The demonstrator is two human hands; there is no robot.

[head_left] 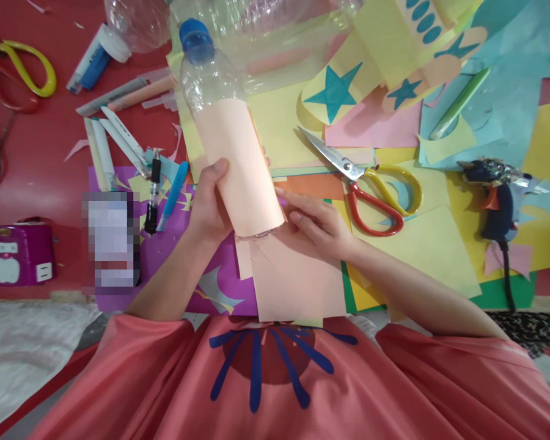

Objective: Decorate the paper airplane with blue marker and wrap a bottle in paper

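Observation:
A clear plastic bottle point(213, 76) with a blue cap point(196, 38) tilts up and to the left, its lower part wrapped in peach paper point(238, 165). My left hand point(211, 205) is closed around the wrapped bottle, thumb on the paper and some fingers hidden behind. Beside the lower right edge of the wrap is my right hand point(321, 226), fingers stretched out and the index fingertip at the paper's edge. Beneath both hands lies a loose sheet of peach paper point(302, 281). Scissors point(348, 168) with a red and a yellow handle lie partly open to the right.
Markers point(123, 140), a black pen point(153, 192) and a blurred-out phone point(112, 238) lie left. A purple sharpener-like box point(22, 253) and more scissors point(27, 67) sit farther left. At right are a glue gun point(502, 201), a green cutter point(461, 104) and star-decorated paper pieces point(334, 91).

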